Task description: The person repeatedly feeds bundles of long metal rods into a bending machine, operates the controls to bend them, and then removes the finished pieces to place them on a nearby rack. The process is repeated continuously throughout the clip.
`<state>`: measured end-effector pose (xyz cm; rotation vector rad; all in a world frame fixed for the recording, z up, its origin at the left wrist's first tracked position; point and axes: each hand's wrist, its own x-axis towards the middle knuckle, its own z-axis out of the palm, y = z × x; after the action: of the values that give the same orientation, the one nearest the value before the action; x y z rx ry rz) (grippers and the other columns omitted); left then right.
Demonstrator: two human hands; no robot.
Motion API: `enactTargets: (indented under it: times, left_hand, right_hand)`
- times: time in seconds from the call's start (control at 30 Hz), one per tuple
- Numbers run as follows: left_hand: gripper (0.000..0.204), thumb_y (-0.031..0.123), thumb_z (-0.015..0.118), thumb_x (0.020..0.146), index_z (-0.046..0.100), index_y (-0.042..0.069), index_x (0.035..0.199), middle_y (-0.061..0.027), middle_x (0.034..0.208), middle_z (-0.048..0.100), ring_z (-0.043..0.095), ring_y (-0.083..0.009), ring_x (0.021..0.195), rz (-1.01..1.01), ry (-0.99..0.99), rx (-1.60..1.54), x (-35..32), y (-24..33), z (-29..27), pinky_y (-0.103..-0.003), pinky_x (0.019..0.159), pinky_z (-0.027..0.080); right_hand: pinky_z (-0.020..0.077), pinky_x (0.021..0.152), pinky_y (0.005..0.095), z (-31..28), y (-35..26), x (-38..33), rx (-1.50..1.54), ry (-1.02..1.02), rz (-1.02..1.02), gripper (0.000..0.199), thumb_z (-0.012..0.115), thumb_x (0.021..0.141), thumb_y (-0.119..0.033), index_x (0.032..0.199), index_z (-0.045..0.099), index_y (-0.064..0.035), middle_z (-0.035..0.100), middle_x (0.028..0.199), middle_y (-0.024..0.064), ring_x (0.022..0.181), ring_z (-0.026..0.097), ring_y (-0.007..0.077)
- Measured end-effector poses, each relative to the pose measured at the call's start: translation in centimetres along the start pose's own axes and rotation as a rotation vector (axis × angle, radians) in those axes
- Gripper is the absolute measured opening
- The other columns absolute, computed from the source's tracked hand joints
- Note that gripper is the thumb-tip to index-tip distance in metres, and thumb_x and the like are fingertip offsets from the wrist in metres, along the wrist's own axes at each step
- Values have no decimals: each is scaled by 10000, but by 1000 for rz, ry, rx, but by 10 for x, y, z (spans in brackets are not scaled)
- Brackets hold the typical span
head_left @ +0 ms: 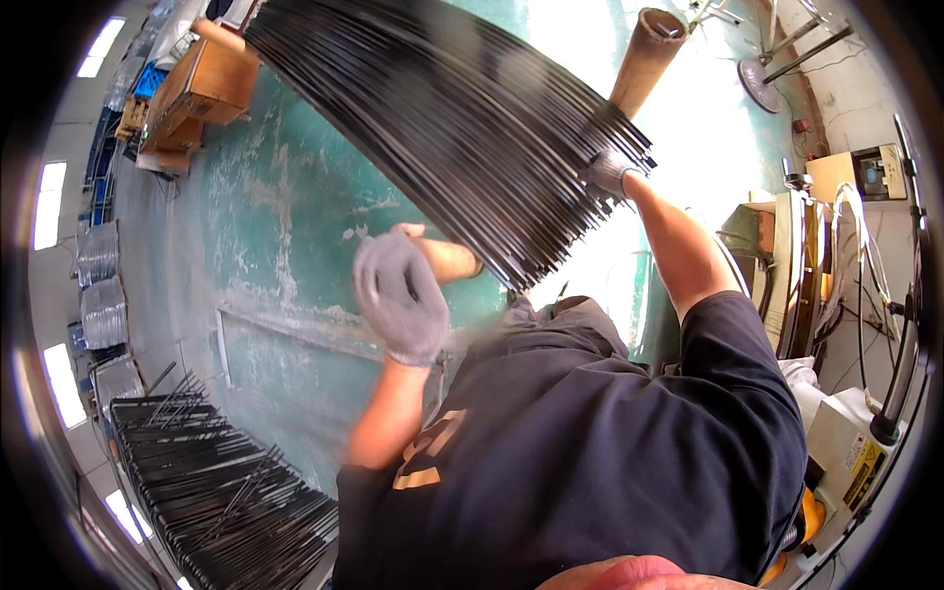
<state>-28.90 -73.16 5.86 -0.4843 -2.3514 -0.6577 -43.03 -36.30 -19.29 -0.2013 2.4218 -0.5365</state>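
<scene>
A wide layer of long, thin black rods [442, 128] stretches from the upper left toward the middle, blurred in places. My right hand [610, 174], in a grey glove, is closed at the rods' near right ends; its fingers are partly hidden among them. My left hand [401, 295], also gloved and smeared by motion, is raised left of the rods with its fingers loosely apart and nothing visible in it. Beside it, a brown cardboard tube [454, 262] sticks out from under the rods. Another tube end [649, 64] projects on the rods' far right side.
More black rods [216, 482] lie in a large pile at the lower left. Cardboard boxes [202, 88] stand at the upper left, near another tube end [218, 35]. A round metal stand base [759, 85] is at the upper right. Equipment with cables [855, 226] lines the right side.
</scene>
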Motion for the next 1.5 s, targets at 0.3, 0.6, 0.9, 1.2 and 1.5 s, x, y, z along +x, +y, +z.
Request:
enactTargets:
  times: [0.3, 0.6, 0.9, 1.2, 1.5]
  left_hand:
    - [70, 12, 651, 909, 667, 21, 977, -59, 930, 681, 651, -155, 874, -654, -529, -760, -36, 64, 84, -314, 816, 531]
    - [189, 190, 616, 1016, 610, 15, 1087, -88, 941, 672, 664, -181, 804, -1417, -483, -1159, -56, 0, 201, -319, 723, 568]
    - [218, 182, 541, 1056, 515, -18, 1141, -157, 872, 672, 691, -259, 787, -1828, -265, -1708, -32, -37, 281, -409, 660, 594]
    - [141, -58, 634, 876, 717, 44, 927, -50, 931, 714, 667, -188, 844, -1272, -766, -1503, -82, 12, 244, -295, 830, 517]
    - [96, 64, 587, 1007, 638, -5, 1049, -102, 945, 652, 631, -237, 867, -1326, -779, -1918, 42, 44, 143, -431, 943, 524]
  right_hand:
    - [542, 483, 312, -48, -64, -78, 796, 32, 225, 345, 625, 1032, -312, 918, 653, 13, 642, 668, 73, 532, 624, 169]
    - [541, 645, 416, 44, -51, -195, 467, 90, 301, 428, 650, 983, -403, 924, 675, 21, 676, 737, 170, 656, 678, 285]
    - [503, 727, 550, 229, -35, -465, 114, 380, 652, 207, 680, 881, -253, 1053, 641, -145, 673, 807, 199, 842, 675, 420]
    - [503, 668, 484, 229, -120, -479, -138, 864, 1006, 214, 790, 798, -288, 818, 630, -147, 655, 781, 113, 780, 649, 364]
    - [472, 796, 483, 351, -97, -589, -46, 1023, 1319, 246, 763, 878, -306, 809, 631, -111, 646, 825, 138, 880, 609, 379]
